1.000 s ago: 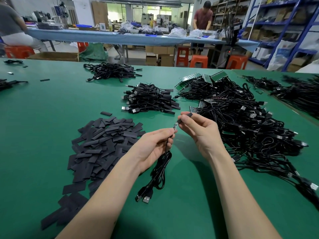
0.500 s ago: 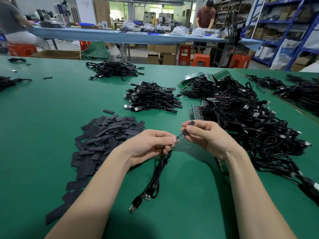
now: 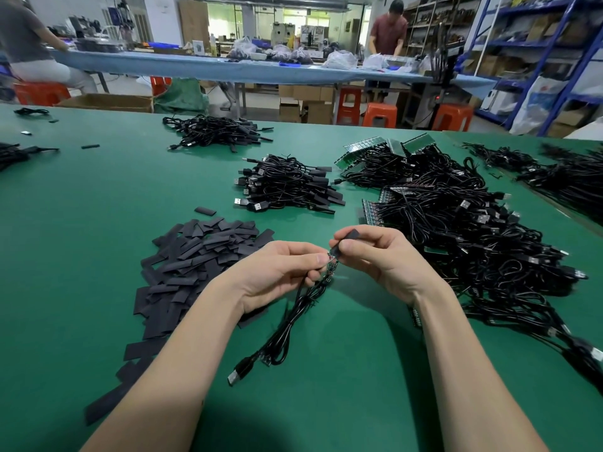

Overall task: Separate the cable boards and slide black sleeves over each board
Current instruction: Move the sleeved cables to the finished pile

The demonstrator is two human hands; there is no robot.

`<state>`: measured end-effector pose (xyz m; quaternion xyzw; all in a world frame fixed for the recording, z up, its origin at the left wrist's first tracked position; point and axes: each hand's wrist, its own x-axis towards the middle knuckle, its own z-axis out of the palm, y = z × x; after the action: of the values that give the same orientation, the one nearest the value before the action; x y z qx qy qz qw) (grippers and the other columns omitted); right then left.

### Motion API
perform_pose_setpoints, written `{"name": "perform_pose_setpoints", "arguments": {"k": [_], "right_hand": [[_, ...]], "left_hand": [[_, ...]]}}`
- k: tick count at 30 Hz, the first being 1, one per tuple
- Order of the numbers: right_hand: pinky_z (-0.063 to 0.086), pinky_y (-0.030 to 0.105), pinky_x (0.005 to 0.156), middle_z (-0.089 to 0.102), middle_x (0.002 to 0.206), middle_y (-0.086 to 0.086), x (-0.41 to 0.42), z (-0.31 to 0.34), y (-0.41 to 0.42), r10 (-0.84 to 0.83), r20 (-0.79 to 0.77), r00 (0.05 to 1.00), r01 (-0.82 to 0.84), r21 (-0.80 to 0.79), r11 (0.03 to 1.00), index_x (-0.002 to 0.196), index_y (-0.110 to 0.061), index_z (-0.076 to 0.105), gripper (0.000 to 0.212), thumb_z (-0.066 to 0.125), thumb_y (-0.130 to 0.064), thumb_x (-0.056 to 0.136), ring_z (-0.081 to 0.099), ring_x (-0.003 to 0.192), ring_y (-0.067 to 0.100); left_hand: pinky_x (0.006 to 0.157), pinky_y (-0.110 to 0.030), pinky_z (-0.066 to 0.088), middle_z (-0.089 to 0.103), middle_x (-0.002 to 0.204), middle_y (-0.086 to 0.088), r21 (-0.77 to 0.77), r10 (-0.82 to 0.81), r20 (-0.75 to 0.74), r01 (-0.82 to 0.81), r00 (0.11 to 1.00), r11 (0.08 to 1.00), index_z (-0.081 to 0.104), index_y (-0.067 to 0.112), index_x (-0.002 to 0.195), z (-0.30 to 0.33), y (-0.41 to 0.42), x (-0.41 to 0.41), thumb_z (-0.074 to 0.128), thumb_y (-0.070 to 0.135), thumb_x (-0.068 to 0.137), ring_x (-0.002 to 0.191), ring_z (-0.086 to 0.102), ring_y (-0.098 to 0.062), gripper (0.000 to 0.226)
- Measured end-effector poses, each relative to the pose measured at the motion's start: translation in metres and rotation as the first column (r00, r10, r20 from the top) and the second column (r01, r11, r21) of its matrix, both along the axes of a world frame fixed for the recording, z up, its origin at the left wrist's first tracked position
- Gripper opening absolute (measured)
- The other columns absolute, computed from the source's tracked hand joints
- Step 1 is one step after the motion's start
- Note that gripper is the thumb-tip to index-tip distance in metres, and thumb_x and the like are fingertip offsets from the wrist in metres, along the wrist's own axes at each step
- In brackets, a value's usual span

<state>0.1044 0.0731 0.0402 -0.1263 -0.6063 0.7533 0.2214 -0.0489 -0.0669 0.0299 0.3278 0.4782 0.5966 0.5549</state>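
Head view shows both hands raised just above the green tabletop [image 3: 81, 256], close together at the centre. The left hand [image 3: 280, 272] has its fingers curled, pinching a small cable board [image 3: 331, 267] at its lower end, where the black cable [image 3: 287, 331] leaves it; the cable hangs down in a loop and its USB plug [image 3: 235, 375] lies on the tabletop. The right hand [image 3: 381, 259] pinches a black sleeve [image 3: 347, 239] between thumb and forefinger, the sleeve's lower edge sitting over the top end of the board, most of the board still bare.

To the left of the hands lies a loose heap of flat black sleeves [image 3: 195, 265]. Beyond the hands sits a pile of sleeved cables [image 3: 287, 185], and another pile [image 3: 218, 130] lies farther back. To the right spreads a large tangle of cables with green board strips [image 3: 456, 223].

Behind the tabletop stands a long blue-covered bench [image 3: 228, 68] with bags on it, orange stools [image 3: 380, 114] beneath, blue shelving [image 3: 554, 44] at the right, one person seated at the left and another standing at the bench.
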Motion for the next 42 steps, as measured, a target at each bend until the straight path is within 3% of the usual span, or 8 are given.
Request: {"name": "perform_pose_setpoints", "arguments": {"k": [6,11,15,21,26,31,42], "right_hand": [[0.057,0.02,0.075,0.077,0.092,0.01,-0.001,0.0,0.001,0.025,0.029,0.999,-0.025,-0.023,0.999,0.086,-0.012,0.081,0.017,0.077,-0.013,0.069,0.072,0.082,0.014],[0.057,0.019,0.074,0.077,0.088,0.008,-0.001,-0.003,0.002,-0.032,0.014,0.999,0.032,-0.063,0.997,0.084,-0.013,0.082,0.014,0.077,-0.015,0.071,0.073,0.08,0.012],[0.056,0.016,0.072,0.076,0.088,0.009,-0.004,-0.007,0.004,-0.142,-0.001,0.99,0.14,-0.147,0.979,0.085,-0.008,0.079,0.016,0.077,-0.015,0.071,0.072,0.077,0.011],[0.056,0.015,0.07,0.076,0.089,0.01,-0.001,-0.008,0.009,-0.189,0.018,0.982,0.189,-0.191,0.963,0.092,-0.003,0.076,0.021,0.076,-0.013,0.072,0.073,0.076,0.011],[0.056,0.015,0.072,0.077,0.09,0.009,-0.005,-0.011,0.007,-0.203,0.023,0.979,0.204,-0.195,0.959,0.095,-0.001,0.074,0.026,0.077,-0.015,0.073,0.073,0.08,0.011],[0.056,0.015,0.071,0.076,0.091,0.011,-0.005,-0.011,0.007,-0.193,0.028,0.981,0.194,-0.194,0.962,0.093,-0.003,0.076,0.024,0.078,-0.015,0.072,0.072,0.079,0.012],[0.057,0.015,0.073,0.076,0.089,0.011,-0.008,-0.011,0.001,-0.101,0.04,0.994,0.106,-0.162,0.981,0.082,-0.009,0.081,0.014,0.079,-0.018,0.073,0.072,0.08,0.014]], "left_hand": [[0.066,-0.015,0.053,0.068,0.077,-0.002,0.02,0.022,-0.017,-0.022,1.0,1.0,0.076,0.01,0.086,-0.003,0.004,0.006,0.075,0.016,0.077,0.065,0.062,-0.006,0.011],[0.065,-0.02,0.055,0.073,0.082,-0.012,0.093,0.172,-0.079,-0.164,0.982,0.982,0.062,0.007,0.105,-0.005,0.012,0.01,0.081,0.015,0.075,0.065,0.066,-0.015,0.037],[0.069,-0.022,0.057,0.075,0.078,-0.014,0.223,0.3,-0.341,-0.233,0.891,0.947,0.069,0.005,0.091,-0.005,0.013,0.009,0.082,0.001,0.079,0.068,0.072,-0.02,0.018],[0.069,-0.019,0.057,0.077,0.077,-0.011,0.295,0.388,-0.422,-0.28,0.82,0.914,0.076,0.004,0.086,-0.005,0.012,0.015,0.082,0.0,0.08,0.067,0.074,-0.017,0.009],[0.07,-0.018,0.056,0.078,0.077,-0.003,0.307,0.428,-0.494,-0.308,0.757,0.9,0.079,0.014,0.083,-0.008,0.013,0.015,0.086,0.008,0.078,0.072,0.077,-0.017,0.01],[0.071,-0.019,0.056,0.078,0.076,0.001,0.347,0.449,-0.538,-0.298,0.713,0.889,0.08,0.024,0.08,-0.014,0.013,0.015,0.086,0.012,0.079,0.073,0.076,-0.015,0.014],[0.074,-0.027,0.061,0.079,0.08,-0.002,0.389,0.482,-0.494,-0.311,0.723,0.867,0.08,0.019,0.083,-0.015,0.014,0.01,0.086,0.014,0.079,0.074,0.077,-0.021,0.008]]}}
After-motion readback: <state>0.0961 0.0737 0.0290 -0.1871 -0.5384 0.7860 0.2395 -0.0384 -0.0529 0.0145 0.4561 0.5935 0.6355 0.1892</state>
